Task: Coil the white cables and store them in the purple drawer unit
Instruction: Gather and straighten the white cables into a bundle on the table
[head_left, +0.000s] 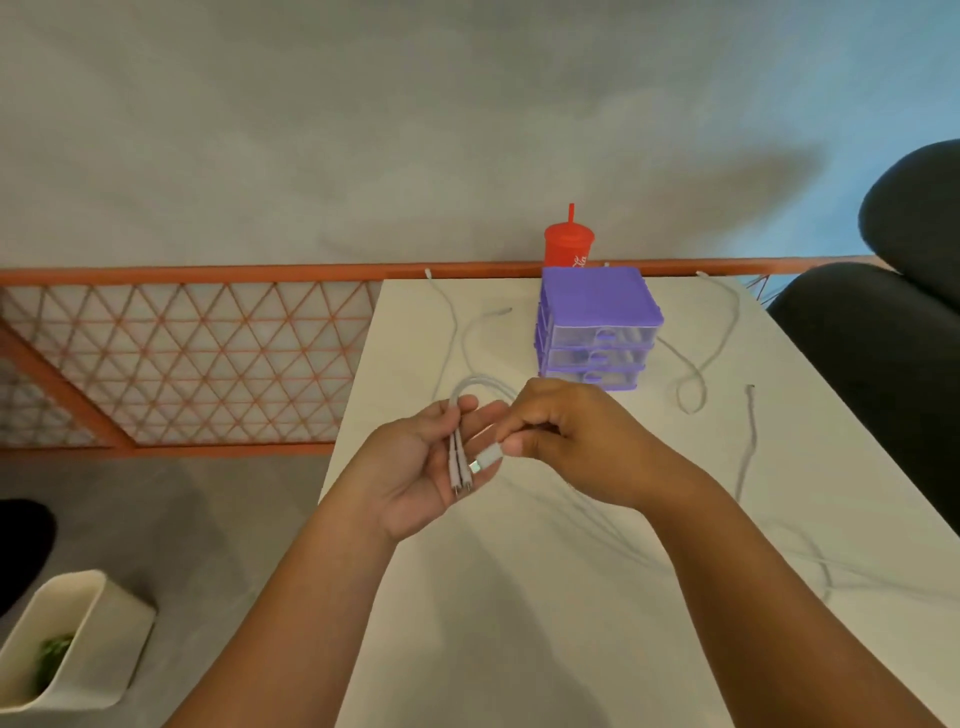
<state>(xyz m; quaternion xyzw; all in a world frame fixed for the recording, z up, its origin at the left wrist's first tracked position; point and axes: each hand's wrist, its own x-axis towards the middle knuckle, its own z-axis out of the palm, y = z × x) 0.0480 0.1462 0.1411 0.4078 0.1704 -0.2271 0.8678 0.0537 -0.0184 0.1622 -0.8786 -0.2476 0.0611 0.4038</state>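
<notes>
The only writing to be seen stands on the red cup (568, 244) at the far edge of the table: a white script mark (579, 261) low on its side, in slanted handwriting-like letters. Only the end of this mark shows, and it looks like the letters "la", because the rest is covered by the top of the purple drawer unit (597, 296) which stands just in front of the cup. The letters are small and a little blurred, so the whole word or brand cannot be read with certainty.
</notes>
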